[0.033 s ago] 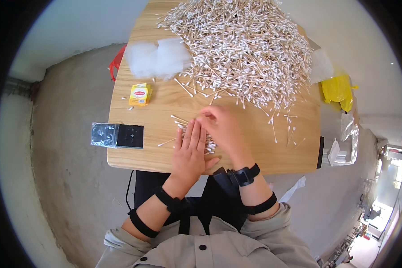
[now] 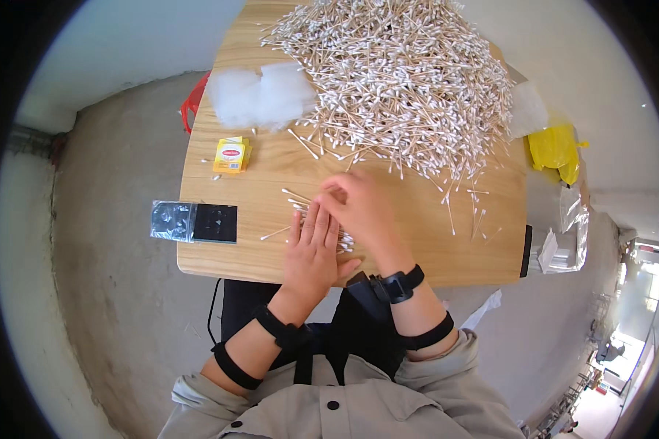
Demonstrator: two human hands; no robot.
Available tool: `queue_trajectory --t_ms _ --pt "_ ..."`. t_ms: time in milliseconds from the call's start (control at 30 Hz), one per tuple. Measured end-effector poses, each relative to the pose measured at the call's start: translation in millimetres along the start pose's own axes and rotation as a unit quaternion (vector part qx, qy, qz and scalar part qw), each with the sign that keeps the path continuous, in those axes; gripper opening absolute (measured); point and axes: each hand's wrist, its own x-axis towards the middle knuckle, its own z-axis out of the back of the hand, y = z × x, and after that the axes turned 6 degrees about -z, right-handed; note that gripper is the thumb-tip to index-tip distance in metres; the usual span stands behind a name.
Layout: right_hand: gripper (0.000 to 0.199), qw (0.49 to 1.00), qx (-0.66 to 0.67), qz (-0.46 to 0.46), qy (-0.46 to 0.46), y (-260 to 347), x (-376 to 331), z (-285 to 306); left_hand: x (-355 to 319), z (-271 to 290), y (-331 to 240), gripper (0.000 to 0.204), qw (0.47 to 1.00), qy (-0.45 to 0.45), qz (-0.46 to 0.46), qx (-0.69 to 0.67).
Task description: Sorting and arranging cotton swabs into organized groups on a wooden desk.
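My left hand (image 2: 311, 252) lies flat, fingers stretched out, over a small bunch of cotton swabs (image 2: 347, 241) near the table's front edge. White tips show to both sides of the fingers. Close against the left fingertips, my right hand (image 2: 362, 212) is bent with thumb and fingers pinched together; it is slightly blurred, and whatever the pinch holds cannot be made out. One loose swab (image 2: 274, 233) sticks out to the left of the bunch. Beyond both hands rises a big heap of cotton swabs (image 2: 410, 88), with stray ones scattered along its near side.
On the wooden table (image 2: 447, 256) are clear plastic bags (image 2: 260, 95), yellow boxes (image 2: 231, 156) and a black flat pad (image 2: 216, 223) beside a clear packet (image 2: 170, 221) overhanging the left edge. A yellow bag (image 2: 554, 151) hangs past the right side, a red item (image 2: 192, 102) past the left.
My right hand has shifted slightly to the left over the left fingertips. The left hand stays flat on the swabs.
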Motion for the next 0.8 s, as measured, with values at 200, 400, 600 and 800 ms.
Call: queue_trajectory --t_ms 200,400,600,800 --pt "0.017 0.98 -0.176 0.057 0.073 12 27 -37 0 12 2 0.06 0.997 0.059 -0.041 -0.011" --pt "0.012 0.998 0.038 0.041 -0.023 2 32 -18 -1 -1 3 0.078 0.998 0.001 -0.023 0.06" --pt "0.014 0.99 -0.129 0.016 0.057 -26 8 30 -5 16 -2 0.106 0.999 0.021 0.029 -0.025" --pt "0.018 0.996 0.076 0.004 -0.036 -37 -21 32 4 19 -4 0.114 0.998 0.054 0.007 -0.015"
